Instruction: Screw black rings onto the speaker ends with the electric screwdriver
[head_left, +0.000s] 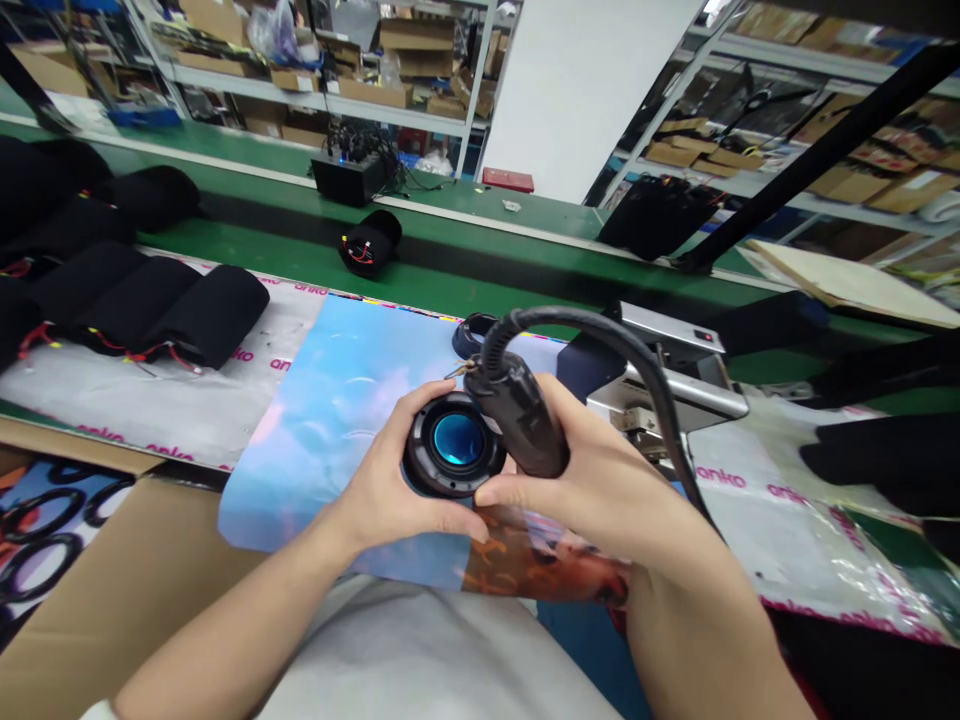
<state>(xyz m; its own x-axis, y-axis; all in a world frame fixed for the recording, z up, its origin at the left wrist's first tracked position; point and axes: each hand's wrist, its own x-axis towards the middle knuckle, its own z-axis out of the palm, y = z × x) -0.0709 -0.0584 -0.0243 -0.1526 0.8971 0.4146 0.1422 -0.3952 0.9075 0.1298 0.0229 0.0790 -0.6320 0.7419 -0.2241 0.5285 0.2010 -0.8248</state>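
Observation:
My left hand (394,480) is wrapped round a black round speaker part (455,443) with a shiny blue centre facing up. My right hand (577,450) grips a black corded electric screwdriver (523,415), its thick cable looping over to the right. The screwdriver's body leans over the right side of the speaker part, and its bit end is hard to make out. The right thumb comes close to the part's lower rim. Both are above a glossy printed sheet (315,400) in blue and pink. Just beyond lies a dark ring (474,335).
Black fabric-covered cylinders with red wires (214,315) line the bench at left; a single cylinder (371,243) lies on the green belt (292,250). A silver machine (667,370) stands at right. Below left, a cardboard box (150,560) sits beside black rings (37,515).

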